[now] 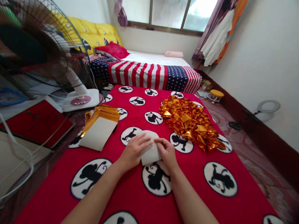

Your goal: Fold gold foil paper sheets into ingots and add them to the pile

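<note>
A pale sheet of paper (151,155) lies on the red cloth with black monkey prints (187,199), between my two hands; its top edge looks curved or folded. My left hand (136,148) rests on the sheet's left side, fingers stretched toward its middle. At the right side, my right hand (167,151) has thumb and forefinger closed on the paper near its top. To the left lies a stack of gold foil sheets (106,112), with a pale sheet (99,133) face up on it. A heap of folded gold foil pieces (190,119) sits on the right.
A fan (81,98) stands at the left beside a red panel (38,119). Behind the cloth is a bed with a striped and starred cover (144,74). On the floor at the right are a small yellow stool (216,93) and a ring-shaped stand (268,106).
</note>
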A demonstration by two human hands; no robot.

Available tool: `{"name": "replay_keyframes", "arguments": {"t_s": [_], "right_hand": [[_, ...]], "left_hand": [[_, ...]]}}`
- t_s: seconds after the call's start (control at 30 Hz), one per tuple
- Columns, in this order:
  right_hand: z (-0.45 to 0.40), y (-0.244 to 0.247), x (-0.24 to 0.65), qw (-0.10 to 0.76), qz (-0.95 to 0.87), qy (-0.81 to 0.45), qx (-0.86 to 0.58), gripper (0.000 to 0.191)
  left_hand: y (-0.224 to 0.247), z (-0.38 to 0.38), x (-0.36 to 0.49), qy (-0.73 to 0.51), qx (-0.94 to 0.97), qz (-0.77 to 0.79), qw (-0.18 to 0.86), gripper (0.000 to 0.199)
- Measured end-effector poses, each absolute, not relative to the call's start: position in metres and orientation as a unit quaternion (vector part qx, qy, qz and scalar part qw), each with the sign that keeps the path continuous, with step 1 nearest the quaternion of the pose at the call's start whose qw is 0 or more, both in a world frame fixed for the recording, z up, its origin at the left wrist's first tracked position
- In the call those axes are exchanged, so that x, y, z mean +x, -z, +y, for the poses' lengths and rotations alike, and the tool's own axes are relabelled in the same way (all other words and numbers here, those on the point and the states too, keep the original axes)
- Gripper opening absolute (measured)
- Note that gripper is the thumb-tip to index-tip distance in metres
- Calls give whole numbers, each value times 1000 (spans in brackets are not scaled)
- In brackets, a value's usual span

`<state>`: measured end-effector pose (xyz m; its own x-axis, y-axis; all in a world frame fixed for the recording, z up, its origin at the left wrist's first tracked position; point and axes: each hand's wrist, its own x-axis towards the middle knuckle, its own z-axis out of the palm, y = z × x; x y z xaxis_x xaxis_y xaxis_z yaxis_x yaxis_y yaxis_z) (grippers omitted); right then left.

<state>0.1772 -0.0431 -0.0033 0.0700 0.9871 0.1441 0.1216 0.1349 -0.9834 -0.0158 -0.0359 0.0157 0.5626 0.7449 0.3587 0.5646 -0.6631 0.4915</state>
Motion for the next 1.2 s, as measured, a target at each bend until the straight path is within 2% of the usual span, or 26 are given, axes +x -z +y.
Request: {"name": "replay_keyframes", "arguments": {"t_s": [0.1,0.2,0.33,0.4,0.5,1.03,1.2], "right_hand": [[-43,-1,189,500,-632,-215,-551,18],[-39,-10,207,469,-642,-21,-606,19],[-23,-19,233,350,-637,104,-679,18],[-15,-19,242,292,-645,114,-697,18],[-7,-16,247,258,-668,101,-690,19],[16,-16,242,253,-692,122,-665,24],[12,-13,237,293,-696,129,-643,13]], "left_hand": [[0,-38,-11,-233,880,376,174,52],[5,-39,-11,-225,877,384,183,50],[2,-39,-13,-235,872,384,193,50],[1,-38,-13,-242,868,384,200,50],[2,-37,-12,-258,864,379,208,51],[4,-36,-12,-266,860,378,213,51],[4,-36,-12,-263,860,381,216,52]]}}
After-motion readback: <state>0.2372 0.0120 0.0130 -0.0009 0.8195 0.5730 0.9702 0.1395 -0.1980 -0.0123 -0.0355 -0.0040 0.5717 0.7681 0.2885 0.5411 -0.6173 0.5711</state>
